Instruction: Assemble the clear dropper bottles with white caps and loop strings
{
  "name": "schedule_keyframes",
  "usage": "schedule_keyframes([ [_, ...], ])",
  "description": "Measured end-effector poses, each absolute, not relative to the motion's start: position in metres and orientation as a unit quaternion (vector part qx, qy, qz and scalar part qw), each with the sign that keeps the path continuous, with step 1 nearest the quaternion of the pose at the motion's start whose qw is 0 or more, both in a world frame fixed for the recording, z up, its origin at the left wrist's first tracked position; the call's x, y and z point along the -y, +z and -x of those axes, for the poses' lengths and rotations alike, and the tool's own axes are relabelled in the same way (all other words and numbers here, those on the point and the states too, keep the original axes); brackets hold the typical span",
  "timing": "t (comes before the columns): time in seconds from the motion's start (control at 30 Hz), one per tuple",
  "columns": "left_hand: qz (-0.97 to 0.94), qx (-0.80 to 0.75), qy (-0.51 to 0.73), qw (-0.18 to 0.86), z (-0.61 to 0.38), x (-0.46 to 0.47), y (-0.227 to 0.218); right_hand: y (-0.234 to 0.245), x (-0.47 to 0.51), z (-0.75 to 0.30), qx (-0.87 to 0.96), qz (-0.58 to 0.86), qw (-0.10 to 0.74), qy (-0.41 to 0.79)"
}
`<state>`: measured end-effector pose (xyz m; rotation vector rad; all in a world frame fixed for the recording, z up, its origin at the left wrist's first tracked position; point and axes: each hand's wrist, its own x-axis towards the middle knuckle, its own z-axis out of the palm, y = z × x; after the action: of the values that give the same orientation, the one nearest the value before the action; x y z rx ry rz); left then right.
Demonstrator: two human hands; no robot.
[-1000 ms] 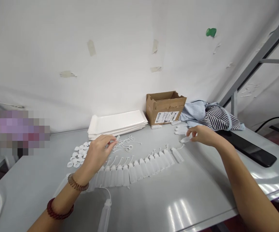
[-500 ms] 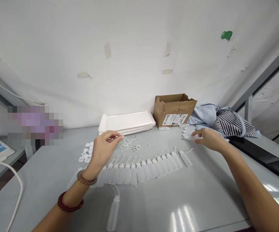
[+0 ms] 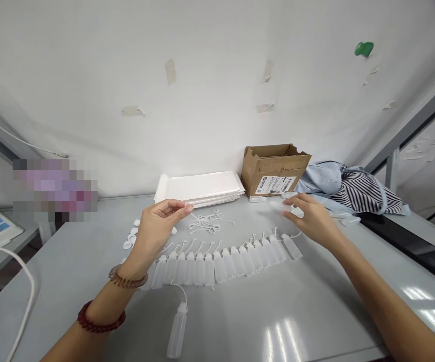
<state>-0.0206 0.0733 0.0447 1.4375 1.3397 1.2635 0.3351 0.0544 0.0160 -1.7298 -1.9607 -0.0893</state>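
Note:
My left hand is closed in a pinch on a small white ring strap above the table. My right hand has its thumb and fingers around a translucent plastic bottle, blurred and partly hidden by the fingers. Between the hands lies a loose heap of white ring straps. Nearer to me runs a row of translucent bottles, many with thin straps at their necks. One strapped bottle lies apart in front. White caps lie beside my left hand, partly covered by it.
White padded envelopes are stacked by the wall, next to an open cardboard box. Striped and blue cloth and a long black object lie at the right. A white cable crosses the left side.
My right hand has drawn a bottle from the small group near the box and moved slightly left with it. My left hand still pinches the strap, and the view has shifted slightly.

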Motion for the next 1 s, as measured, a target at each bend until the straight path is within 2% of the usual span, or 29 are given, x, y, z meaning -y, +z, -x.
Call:
schedule_keyframes([
  [0.3,-0.6,-0.492,0.439,0.453,0.012,-0.073,0.034,0.016,-0.047,-0.313,0.733,0.599,0.32,-0.033],
  [0.47,-0.564,-0.489,0.474,0.468,0.016,-0.072,0.044,0.025,-0.041,-0.302,0.714,0.589,0.379,0.0],
  [0.53,-0.549,-0.48,0.486,0.481,0.016,-0.07,0.047,0.029,-0.037,-0.292,0.7,0.58,0.41,0.077],
  [0.6,-0.533,-0.47,0.498,0.497,0.013,-0.068,0.05,0.034,-0.032,-0.28,0.69,0.544,0.431,0.205],
  [0.7,-0.507,-0.452,0.514,0.524,0.008,-0.065,0.052,0.043,-0.031,-0.256,0.72,0.437,0.403,0.358],
  [0.87,-0.469,-0.416,0.526,0.575,0.006,-0.064,0.053,0.058,-0.049,-0.216,0.805,0.276,0.305,0.427],
  [1.0,-0.433,-0.404,0.552,0.587,0.01,-0.066,0.049,0.058,-0.066,-0.196,0.767,0.238,0.322,0.501],
])
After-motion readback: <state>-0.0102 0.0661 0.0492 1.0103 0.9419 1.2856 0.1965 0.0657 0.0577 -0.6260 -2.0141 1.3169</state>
